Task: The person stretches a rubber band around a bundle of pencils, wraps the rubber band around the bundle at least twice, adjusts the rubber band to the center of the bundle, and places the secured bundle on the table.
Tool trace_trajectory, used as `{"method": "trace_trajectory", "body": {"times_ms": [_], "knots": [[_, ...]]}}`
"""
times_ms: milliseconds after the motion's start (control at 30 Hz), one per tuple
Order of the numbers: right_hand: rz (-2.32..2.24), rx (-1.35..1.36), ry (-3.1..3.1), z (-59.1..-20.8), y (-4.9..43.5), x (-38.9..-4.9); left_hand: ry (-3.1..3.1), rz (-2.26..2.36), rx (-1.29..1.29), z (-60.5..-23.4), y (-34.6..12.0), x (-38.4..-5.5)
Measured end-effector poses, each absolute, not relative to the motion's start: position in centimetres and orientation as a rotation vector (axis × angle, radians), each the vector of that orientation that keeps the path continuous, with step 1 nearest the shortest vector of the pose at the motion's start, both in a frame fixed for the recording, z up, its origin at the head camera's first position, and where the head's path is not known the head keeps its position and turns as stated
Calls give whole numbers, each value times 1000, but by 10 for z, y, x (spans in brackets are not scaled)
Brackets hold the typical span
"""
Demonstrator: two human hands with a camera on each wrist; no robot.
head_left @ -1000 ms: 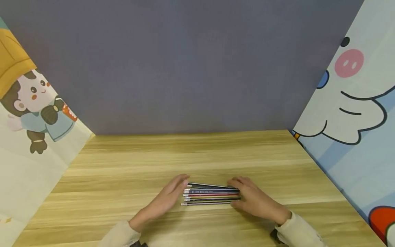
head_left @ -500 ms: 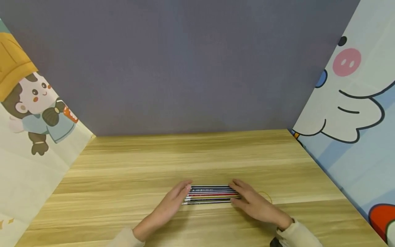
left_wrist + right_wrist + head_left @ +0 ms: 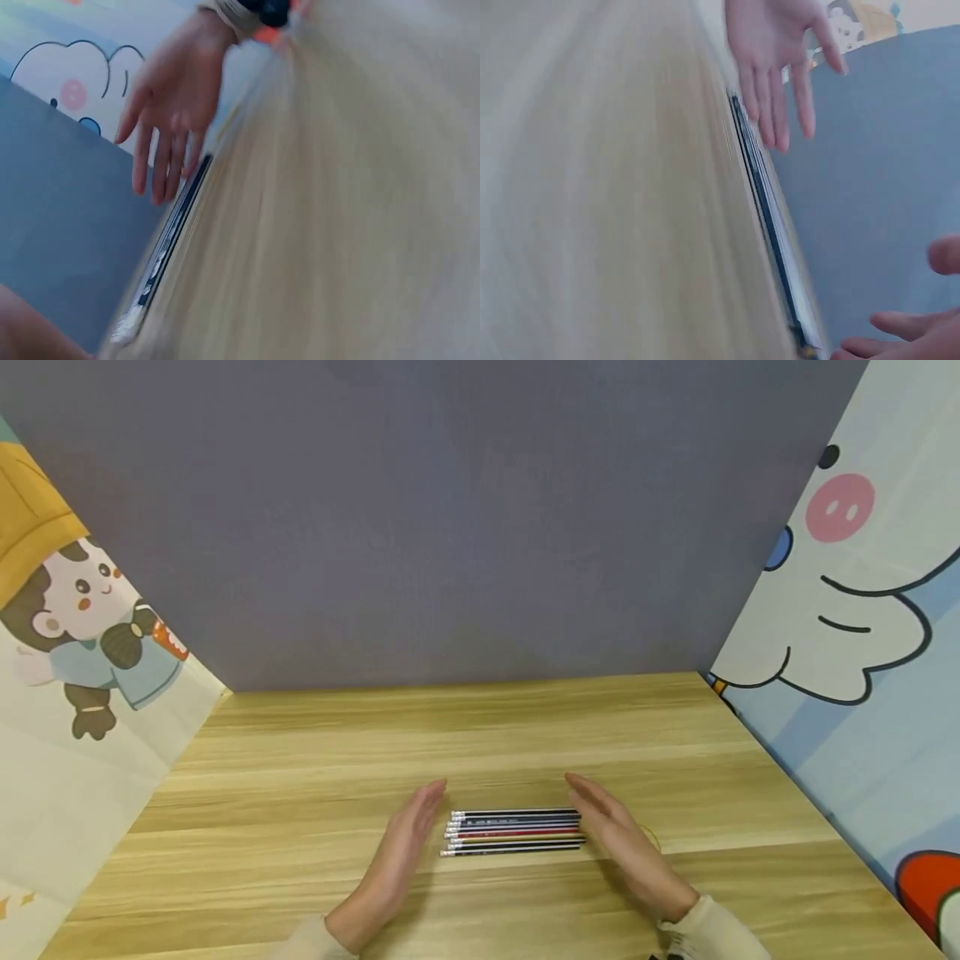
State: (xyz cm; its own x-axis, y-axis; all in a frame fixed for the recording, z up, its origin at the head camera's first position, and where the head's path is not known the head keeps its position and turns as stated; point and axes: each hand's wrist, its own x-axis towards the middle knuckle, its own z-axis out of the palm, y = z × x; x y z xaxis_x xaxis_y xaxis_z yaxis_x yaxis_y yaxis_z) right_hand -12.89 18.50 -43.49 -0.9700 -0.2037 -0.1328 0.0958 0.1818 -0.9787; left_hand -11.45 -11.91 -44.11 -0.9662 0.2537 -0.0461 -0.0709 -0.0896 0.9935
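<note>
Several pencils (image 3: 510, 834) lie side by side on the wooden table, dark ones mostly, with a red and a yellowish one among them. Their white eraser ends point left and sit slightly uneven. Just left of these ends stands my left hand (image 3: 401, 839), fingers straight, its palm turned toward the row. My right hand (image 3: 621, 842) is at the opposite ends, also with straight fingers and holding nothing. In the right wrist view the pencils (image 3: 769, 217) run as a thin low stack between both hands. A thin yellow rubber band (image 3: 652, 837) shows partly behind my right hand.
The wooden tabletop (image 3: 480, 735) reaches back to a grey upright panel (image 3: 465, 527). Cartoon-printed walls stand at the left (image 3: 82, 777) and the right (image 3: 885, 735).
The slanted pencil at the back has come into line with the others. Both hands, earlier at the pencil ends, have since drawn apart from them and straightened their fingers.
</note>
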Motion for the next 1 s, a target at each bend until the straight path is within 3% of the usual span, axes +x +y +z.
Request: {"method": "trace_trajectory", "body": {"times_ms": [300, 1000], "knots": [[-2304, -75, 1862, -450, 171, -120, 1741, 2378, 152, -452, -108, -110], [-2186, -101, 1902, -446, 171, -128, 1843, 2335, 161, -448, -110, -130]]}}
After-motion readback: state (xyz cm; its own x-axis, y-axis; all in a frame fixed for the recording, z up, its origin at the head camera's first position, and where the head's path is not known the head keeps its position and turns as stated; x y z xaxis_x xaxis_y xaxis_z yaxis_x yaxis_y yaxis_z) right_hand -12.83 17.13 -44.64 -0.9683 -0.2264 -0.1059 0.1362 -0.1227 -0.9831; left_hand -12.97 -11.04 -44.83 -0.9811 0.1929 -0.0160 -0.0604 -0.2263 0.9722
